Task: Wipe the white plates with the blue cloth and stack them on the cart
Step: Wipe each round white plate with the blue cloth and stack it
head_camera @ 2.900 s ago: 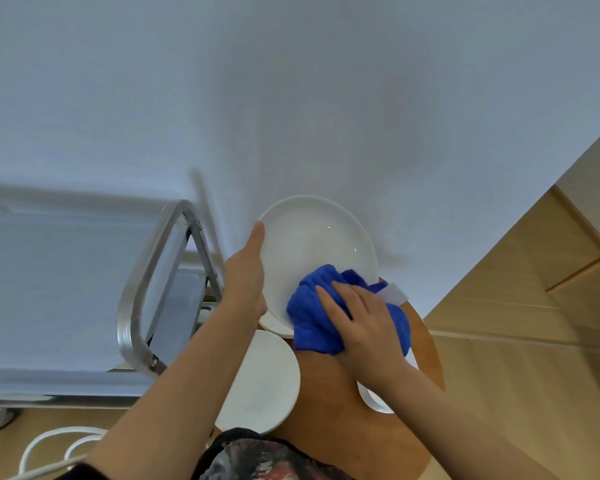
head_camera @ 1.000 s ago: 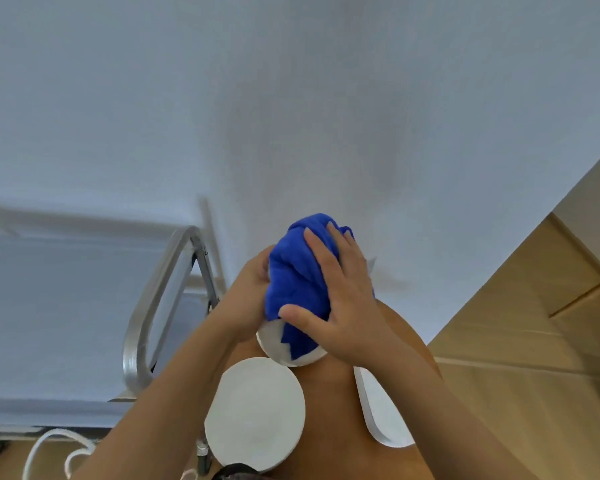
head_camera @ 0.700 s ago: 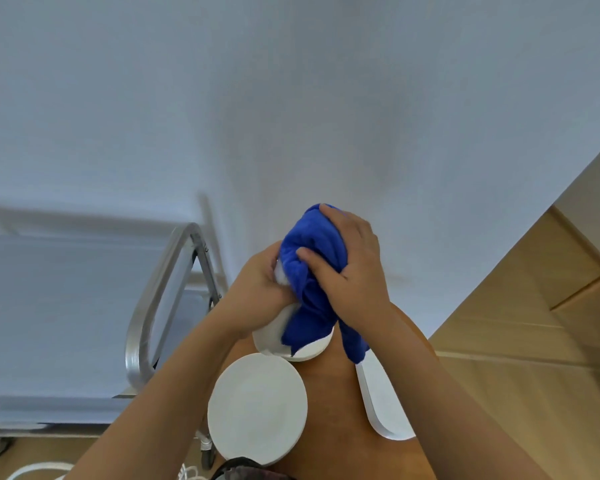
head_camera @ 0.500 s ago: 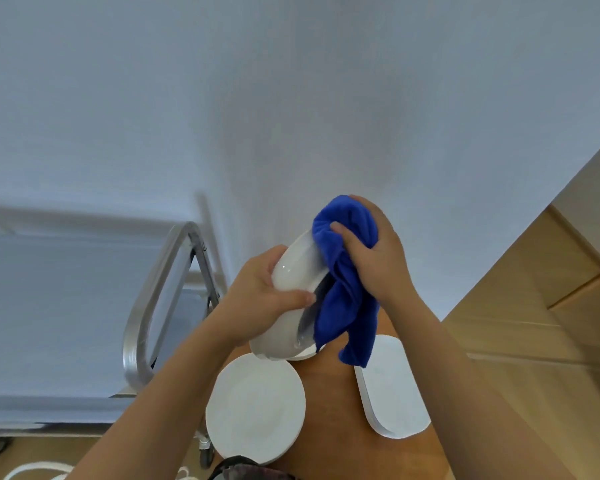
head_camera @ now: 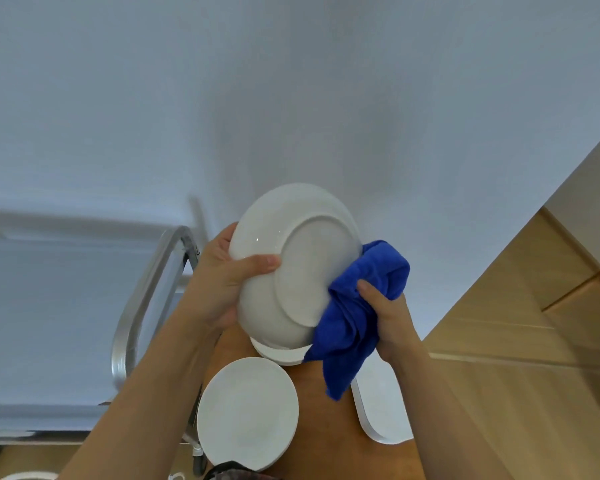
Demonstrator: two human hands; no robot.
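A white plate [head_camera: 291, 271] is gripped at its rim by the left hand [head_camera: 219, 282], underside facing the camera. The blue cloth [head_camera: 357, 313] is clutched by the right hand [head_camera: 385, 313] against the plate's right edge, above the worktop [head_camera: 326, 427].

You're holding a glossy, smooth white ceramic-looking plate [head_camera: 293, 268], its foot ring looking matt. The cloth [head_camera: 357, 306] is showing a soft, fuzzy blue weave. The cart [head_camera: 142, 296] rail on the left is gleaming like brushed metal; the table [head_camera: 323, 431] is looking like smooth wood.

Open cart shelf [head_camera: 49, 323] leftward past its steel handle [head_camera: 146, 289], table [head_camera: 326, 427] plate-crowded
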